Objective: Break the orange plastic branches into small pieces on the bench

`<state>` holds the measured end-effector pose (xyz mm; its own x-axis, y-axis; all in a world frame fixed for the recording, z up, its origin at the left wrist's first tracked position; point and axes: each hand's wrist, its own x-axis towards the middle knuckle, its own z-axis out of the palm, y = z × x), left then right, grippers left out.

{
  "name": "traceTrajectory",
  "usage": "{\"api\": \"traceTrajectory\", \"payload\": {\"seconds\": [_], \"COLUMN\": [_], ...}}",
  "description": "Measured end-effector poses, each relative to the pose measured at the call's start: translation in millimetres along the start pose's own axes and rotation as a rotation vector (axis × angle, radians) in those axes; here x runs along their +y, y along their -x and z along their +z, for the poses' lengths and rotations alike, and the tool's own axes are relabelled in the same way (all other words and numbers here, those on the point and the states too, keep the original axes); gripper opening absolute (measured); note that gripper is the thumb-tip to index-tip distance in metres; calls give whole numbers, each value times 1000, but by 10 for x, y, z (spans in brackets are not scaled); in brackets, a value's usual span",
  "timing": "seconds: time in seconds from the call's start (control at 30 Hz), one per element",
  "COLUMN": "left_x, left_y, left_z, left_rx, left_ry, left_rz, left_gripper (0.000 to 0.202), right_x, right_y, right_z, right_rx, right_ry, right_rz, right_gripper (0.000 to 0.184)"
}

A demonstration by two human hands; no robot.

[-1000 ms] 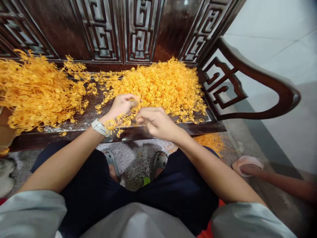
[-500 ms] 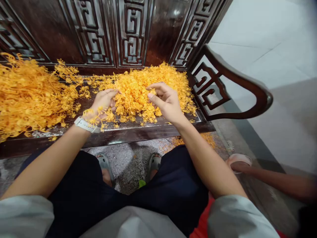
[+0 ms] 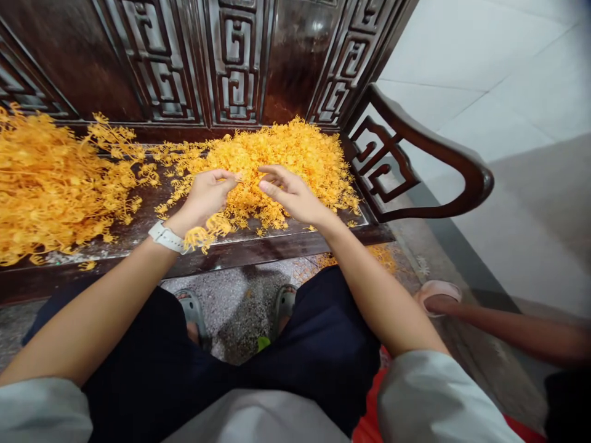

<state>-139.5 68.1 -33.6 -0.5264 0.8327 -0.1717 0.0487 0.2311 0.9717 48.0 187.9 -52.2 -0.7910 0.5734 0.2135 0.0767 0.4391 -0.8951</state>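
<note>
On a dark carved wooden bench lie two heaps of small orange plastic sprigs. One heap of loose bits lies in the middle, and a bigger heap of branched sprigs lies at the left. My left hand, with a white watch on its wrist, is closed on a bunch of orange sprigs that hangs out below the palm. My right hand hovers just right of it over the middle heap, with fingers curled loosely and nothing visible between them.
The bench's carved backrest rises behind the heaps and its curved armrest stands at the right. More orange bits lie on the floor below the bench. Another person's leg and pale slipper reach in from the right.
My right hand went out over the middle heap and has come back close to the left hand. My left hand has kept its bunch of sprigs throughout.
</note>
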Motion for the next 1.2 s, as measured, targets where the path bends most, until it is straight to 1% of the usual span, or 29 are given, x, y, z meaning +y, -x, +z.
{"api": "traceTrajectory", "payload": {"seconds": [0.03,0.07,0.13,0.2,0.23,0.3,0.4,0.43,0.47,0.5,0.53,0.57,0.63,0.67,0.7,0.73,0.77,0.8,0.83,0.87,0.93,1.0,1.1,1.2], "left_x": [29,54,91,115,127,163,244,271,293,309,315,312,273,238,197,151,105,61,22,-13,-69,-113,-163,-197], "left_y": [30,59,103,128,137,172,304,361,412,445,451,424,268,154,28,-96,-208,-301,-372,-419,-457,-455,-452,-461], "left_z": [57,111,204,267,289,328,398,421,438,445,439,416,317,242,157,67,-22,-105,-177,-237,-321,-372,-410,-409], "left_rx": [-10,-25,-74,-136,-154,-180,-279,-309,-317,-300,-269,-234,-183,-166,-146,-131,-123,-120,-123,-127,-122,-99,-70,-66], "left_ry": [-10,-10,0,2,3,18,70,97,136,187,251,324,461,519,569,609,639,662,678,686,681,661,636,627], "left_rz": [22,50,132,209,220,158,1,-20,-14,12,49,87,139,151,160,168,177,188,200,211,236,256,258,257], "left_gripper": [12,14,18,20,20,22,22,22,21,21,22,23,28,29,29,28,24,21,18,21,33,41,41,37], "right_x": [-80,-141,-199,-161,-105,75,449,570,676,761,822,861,873,853,817,768,707,636,555,467,282,115,-30,-27], "right_y": [8,7,-30,-114,-175,-330,-584,-657,-721,-777,-827,-874,-954,-984,-1004,-1012,-1007,-989,-961,-925,-849,-782,-712,-669], "right_z": [68,125,188,171,134,8,-258,-339,-403,-439,-443,-414,-277,-186,-91,0,84,158,224,285,403,528,723,895], "right_rx": [-16,4,92,196,243,375,691,785,839,844,815,769,688,665,644,619,578,522,452,376,234,137,65,74], "right_ry": [-41,-72,-117,-166,-192,-266,-404,-436,-451,-446,-423,-386,-303,-271,-247,-234,-235,-251,-280,-320,-395,-410,-346,-282], "right_rz": [-22,-36,-20,41,71,114,231,276,314,337,336,313,235,190,146,110,84,68,62,66,80,44,-58,-82], "right_gripper": [54,50,45,43,41,33,25,22,19,19,25,35,52,55,53,46,40,39,43,50,62,65,66,68]}}
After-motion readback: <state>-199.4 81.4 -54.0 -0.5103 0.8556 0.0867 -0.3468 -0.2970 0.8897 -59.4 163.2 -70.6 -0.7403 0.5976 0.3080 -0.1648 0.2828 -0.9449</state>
